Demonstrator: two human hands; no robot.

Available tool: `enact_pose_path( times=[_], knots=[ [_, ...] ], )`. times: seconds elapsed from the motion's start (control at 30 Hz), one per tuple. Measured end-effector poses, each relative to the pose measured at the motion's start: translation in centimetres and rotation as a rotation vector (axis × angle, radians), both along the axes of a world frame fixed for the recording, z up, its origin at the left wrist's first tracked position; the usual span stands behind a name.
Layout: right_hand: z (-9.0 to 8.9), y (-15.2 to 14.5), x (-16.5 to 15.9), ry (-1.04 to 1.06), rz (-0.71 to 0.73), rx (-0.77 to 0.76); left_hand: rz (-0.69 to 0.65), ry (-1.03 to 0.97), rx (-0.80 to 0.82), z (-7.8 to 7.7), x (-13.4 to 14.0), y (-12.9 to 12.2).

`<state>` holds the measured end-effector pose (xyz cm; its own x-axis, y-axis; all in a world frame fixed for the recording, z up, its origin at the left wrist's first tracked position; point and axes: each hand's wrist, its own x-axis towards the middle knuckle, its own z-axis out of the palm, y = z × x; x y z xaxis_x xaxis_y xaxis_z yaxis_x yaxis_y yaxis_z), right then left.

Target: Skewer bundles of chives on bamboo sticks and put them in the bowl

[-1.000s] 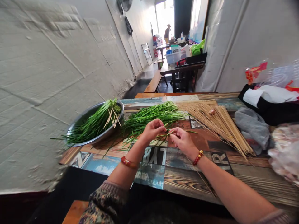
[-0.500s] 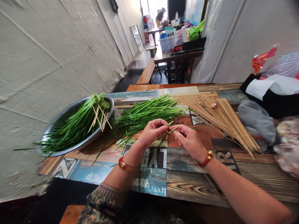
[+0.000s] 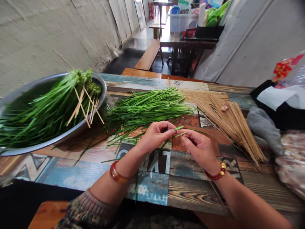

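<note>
My left hand (image 3: 159,133) is closed in a pinch on a few garlic chives (image 3: 179,128), their pale cut ends poking past the fingertips toward the right. Fingertip to fingertip with it, my right hand (image 3: 199,146) is also closed. A thin bamboo skewer (image 3: 215,189) runs from beneath the right palm toward the table's near edge; its tip is hidden at the fingers. Just beyond both hands lies a loose pile of chives (image 3: 152,106). To the right, many bamboo skewers (image 3: 238,133) are fanned out on the table.
A metal basin (image 3: 101,87) at left holds chive bundles (image 3: 47,108) with skewers (image 3: 82,101) through them. At right are a grey plastic bag (image 3: 264,127), a clear bag of pale pieces (image 3: 292,159) and a black container (image 3: 269,101). A bench (image 3: 149,54) stands beyond the patchwork table (image 3: 190,190).
My view has tipped downward, so the basin looks larger and nearer and the far person is out of view. Both hands remain together at the chive ends, with little visible movement.
</note>
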<state>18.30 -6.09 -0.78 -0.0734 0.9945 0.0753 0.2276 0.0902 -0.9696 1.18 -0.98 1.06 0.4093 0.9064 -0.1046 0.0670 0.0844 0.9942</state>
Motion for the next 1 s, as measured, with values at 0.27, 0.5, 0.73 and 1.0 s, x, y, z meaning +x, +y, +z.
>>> enact_pose_path(
  times=[0.27, 0.5, 0.73, 1.0],
  knots=[
    [0.33, 0.05, 0.02, 0.031, 0.007, -0.031, 0.023, -0.027, -0.057, -0.11, 0.27, -0.21],
    [-0.03, 0.00, -0.01, 0.110, 0.013, -0.075, 0.033, -0.060, -0.067, -0.39, 0.31, -0.16],
    [-0.06, 0.01, -0.11, 0.108, -0.006, -0.085, 0.050, -0.075, -0.081, -0.41, 0.34, -0.22],
    [0.11, -0.03, -0.16, 0.097, -0.027, -0.094, 0.044, -0.035, -0.014, -0.37, 0.28, -0.22]
  ],
)
